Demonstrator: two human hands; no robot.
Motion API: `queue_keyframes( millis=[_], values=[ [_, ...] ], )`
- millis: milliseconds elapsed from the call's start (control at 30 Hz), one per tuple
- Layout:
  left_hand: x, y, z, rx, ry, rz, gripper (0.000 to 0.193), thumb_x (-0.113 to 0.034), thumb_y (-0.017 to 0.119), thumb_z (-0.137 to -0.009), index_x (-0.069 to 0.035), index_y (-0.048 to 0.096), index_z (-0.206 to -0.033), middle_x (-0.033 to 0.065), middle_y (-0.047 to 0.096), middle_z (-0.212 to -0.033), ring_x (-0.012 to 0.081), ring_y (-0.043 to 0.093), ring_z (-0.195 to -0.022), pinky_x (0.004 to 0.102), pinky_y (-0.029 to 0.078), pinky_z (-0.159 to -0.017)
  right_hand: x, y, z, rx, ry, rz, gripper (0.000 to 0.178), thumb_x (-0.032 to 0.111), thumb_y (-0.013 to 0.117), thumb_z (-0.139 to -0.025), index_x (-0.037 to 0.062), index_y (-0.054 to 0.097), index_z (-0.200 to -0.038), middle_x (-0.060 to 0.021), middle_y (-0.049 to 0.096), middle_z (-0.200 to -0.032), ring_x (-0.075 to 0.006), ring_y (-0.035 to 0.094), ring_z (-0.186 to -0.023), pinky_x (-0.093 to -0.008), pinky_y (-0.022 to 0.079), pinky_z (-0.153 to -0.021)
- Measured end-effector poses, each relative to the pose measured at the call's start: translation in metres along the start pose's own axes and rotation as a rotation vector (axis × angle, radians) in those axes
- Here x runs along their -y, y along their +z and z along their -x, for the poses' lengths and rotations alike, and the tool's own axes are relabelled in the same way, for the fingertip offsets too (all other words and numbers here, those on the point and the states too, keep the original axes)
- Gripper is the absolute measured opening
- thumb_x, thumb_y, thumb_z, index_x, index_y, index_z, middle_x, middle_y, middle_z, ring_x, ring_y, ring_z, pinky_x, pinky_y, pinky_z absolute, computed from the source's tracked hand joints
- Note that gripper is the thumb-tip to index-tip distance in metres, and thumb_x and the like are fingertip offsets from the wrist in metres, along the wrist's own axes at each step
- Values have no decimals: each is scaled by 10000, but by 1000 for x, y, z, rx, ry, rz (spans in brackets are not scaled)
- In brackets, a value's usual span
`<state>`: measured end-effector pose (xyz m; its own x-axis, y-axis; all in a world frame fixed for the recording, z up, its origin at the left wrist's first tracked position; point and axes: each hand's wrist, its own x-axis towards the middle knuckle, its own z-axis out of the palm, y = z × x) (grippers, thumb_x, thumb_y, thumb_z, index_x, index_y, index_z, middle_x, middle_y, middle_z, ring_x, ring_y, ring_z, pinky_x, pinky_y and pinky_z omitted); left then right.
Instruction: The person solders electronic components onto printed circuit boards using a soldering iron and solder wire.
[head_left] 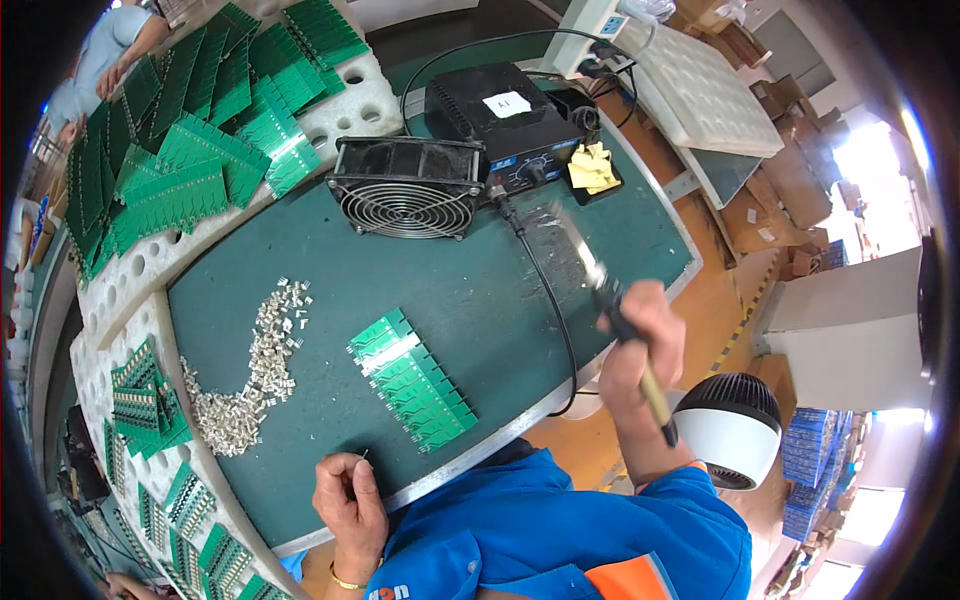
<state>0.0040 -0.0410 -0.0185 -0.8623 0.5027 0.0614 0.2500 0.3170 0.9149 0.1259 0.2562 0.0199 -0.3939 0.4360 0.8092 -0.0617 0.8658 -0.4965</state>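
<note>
Soldering looks to be the step in hand. The right hand (640, 335) is closed around a soldering iron (600, 285), its tip raised over the far right of the green counter (480, 300), well apart from the board. The left hand (345, 495) pinches a thin bit of solder wire (364, 455) at the near edge. A green circuit board panel (412, 380) lies between them. Judging by this, bring tip and wire together at one pad, steadily, keeping the cord (545, 290) off the board.

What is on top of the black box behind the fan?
A white paper label lies on the black box. Yellow sponge pieces sit beside it, not on it. The fan hides the box's lower left part.
</note>
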Motion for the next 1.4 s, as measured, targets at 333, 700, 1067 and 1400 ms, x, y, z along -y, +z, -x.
queue_keyframes(
  millis=[333, 700, 1067, 1400],
  values=[
    [-9, 3, -4, -40, 65, -55, 43, 14, 577, -888, 1, 542, -910, 58, 537, -667, 126, 487, -540, 267, 413, -512, -20, 14, -70, -188, 120, 191, 223, 101, 474, -953, -48, 585, -1075, -133, 620, -964, -162, 627, -771, -281, 516, -752],
    [-22, 12, -5, -7, 147, -148, 80, 17, 700, -787, -28, 648, -828, 92, 575, -761, 170, 548, -549, 285, 441, -489, 39, 5, 30, 323, 116, -364, 135, 134, 622, -828, 24, 621, -906, -76, 600, -735, -207, 553, -610, -407, 438, -693],
    [-23, 22, -1, -22, 190, -205, 97, 31, 711, -772, -27, 635, -789, 64, 562, -680, 148, 532, -546, 272, 424, -477, 61, 6, 57, 550, 97, -458, 120, 64, 629, -763, 50, 608, -880, -35, 566, -594, -181, 493, -487, -348, 400, -596],
    [-24, 27, 0, -34, 182, -223, 91, 33, 703, -770, -21, 633, -788, 71, 565, -674, 151, 549, -546, 268, 432, -475, 57, 11, 67, 542, 108, -483, 130, 78, 657, -765, 30, 617, -878, -36, 546, -581, -184, 488, -492, -346, 392, -590]
  ],
)
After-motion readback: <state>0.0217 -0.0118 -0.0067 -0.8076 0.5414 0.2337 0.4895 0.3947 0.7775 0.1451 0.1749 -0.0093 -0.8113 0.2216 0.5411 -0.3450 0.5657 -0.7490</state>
